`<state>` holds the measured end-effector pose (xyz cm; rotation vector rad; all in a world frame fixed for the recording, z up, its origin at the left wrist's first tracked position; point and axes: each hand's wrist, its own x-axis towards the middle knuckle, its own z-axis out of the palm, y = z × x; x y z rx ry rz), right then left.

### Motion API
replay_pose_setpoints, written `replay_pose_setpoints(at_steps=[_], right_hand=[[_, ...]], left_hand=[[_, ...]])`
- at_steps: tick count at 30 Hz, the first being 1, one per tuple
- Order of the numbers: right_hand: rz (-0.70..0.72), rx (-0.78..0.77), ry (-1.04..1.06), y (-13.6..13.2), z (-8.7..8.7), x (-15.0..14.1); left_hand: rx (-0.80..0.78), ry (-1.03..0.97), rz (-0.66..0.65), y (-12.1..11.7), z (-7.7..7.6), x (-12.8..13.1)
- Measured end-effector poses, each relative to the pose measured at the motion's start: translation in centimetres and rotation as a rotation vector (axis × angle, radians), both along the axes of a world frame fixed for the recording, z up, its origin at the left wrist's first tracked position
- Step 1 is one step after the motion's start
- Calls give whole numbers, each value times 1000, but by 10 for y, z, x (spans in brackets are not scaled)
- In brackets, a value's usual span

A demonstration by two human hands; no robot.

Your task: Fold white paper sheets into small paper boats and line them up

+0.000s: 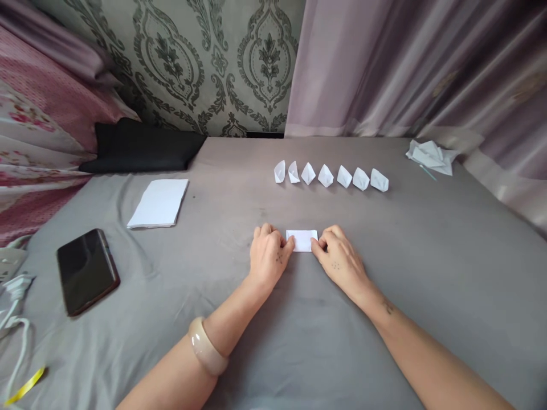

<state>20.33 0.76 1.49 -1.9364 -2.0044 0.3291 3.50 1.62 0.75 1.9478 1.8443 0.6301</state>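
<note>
A small folded piece of white paper lies flat on the grey cloth, its long side running left to right. My left hand pinches its left end, thumb on top and fingers curled. At the right end, my right hand holds the paper the same way, thumb pressed near the corner. Beyond the hands stands a row of several small folded paper shapes, with pointed, boat-like forms. The undersides of the fingers are hidden.
To the left are a stack of white paper, a dark phone, a black cloth, and a white plug with cable beside a yellow strip. Crumpled white paper lies at the far right, near the curtain.
</note>
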Motion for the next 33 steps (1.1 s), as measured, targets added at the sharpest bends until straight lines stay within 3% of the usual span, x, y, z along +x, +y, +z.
replay_pose_setpoints(at_steps=[4, 7, 10, 14, 19, 24, 33], right_hand=[[9, 123, 38, -2, -4, 0], [191, 199, 37, -4, -3, -3], [336, 170, -79, -7, 2, -7], [336, 135, -233, -19, 13, -13], [271, 122, -326, -42, 20, -30], [212, 123, -385, -56, 16, -52], [175, 109, -384, -60, 14, -53]], left_hand=[[81, 58, -46, -1, 0, -2], [179, 153, -151, 0, 0, 0], [218, 265, -280, 2, 1, 2], [227, 264, -346, 1, 3, -3], [153, 91, -245, -11, 5, -9], [47, 22, -103, -15, 1, -10], [35, -30, -58, -12, -2, -11]])
